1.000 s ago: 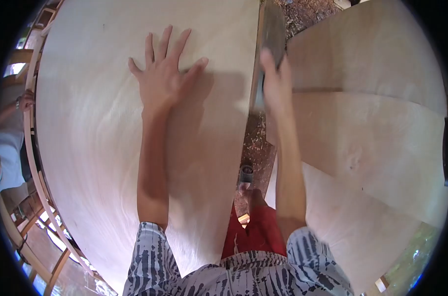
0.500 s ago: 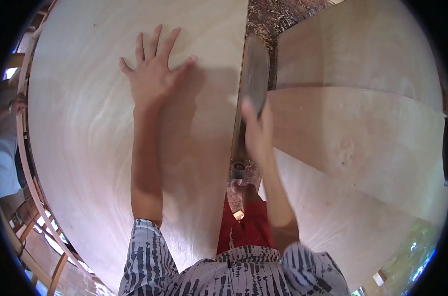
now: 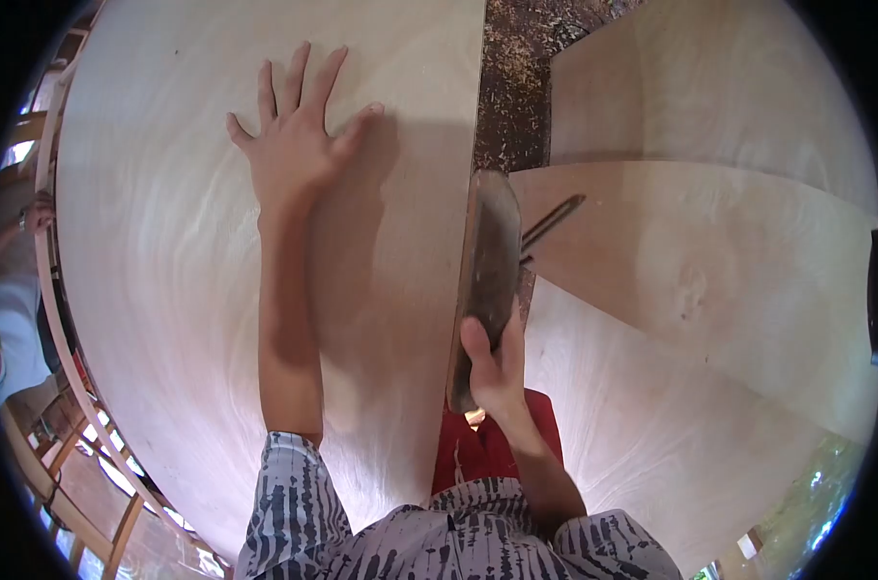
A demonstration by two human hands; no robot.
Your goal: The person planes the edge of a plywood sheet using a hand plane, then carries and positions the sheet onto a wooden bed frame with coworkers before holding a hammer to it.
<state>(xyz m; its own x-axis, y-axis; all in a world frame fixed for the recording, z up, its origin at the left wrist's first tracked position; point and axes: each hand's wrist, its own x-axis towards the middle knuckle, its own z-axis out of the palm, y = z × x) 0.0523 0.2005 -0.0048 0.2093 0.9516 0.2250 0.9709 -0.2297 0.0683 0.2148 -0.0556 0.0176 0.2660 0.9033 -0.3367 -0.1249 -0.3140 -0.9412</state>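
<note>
My left hand (image 3: 299,145) lies flat with its fingers spread on a large pale wooden sheet (image 3: 168,290). To its right, my right hand (image 3: 497,367) grips the near end of a long, dark tool (image 3: 494,246) that resembles a hand plane. The tool lies lengthwise along the sheet's right edge, and a thin dark rod (image 3: 555,220) sticks out from its right side. My right thumb rests on the tool's top, while the other fingers are partly hidden at its right side.
More pale sheets (image 3: 690,242) overlap on the right. Shavings litter the dark ground (image 3: 514,87) beyond the tool. At the far left, another person's hand (image 3: 39,213) is at a curved wooden strip (image 3: 47,251). My red shorts (image 3: 545,425) show below.
My right hand has drawn the dark tool back toward my body along the sheet's edge. The side rod now shows. My left hand stays flat on the sheet, as the view shifts slightly.
</note>
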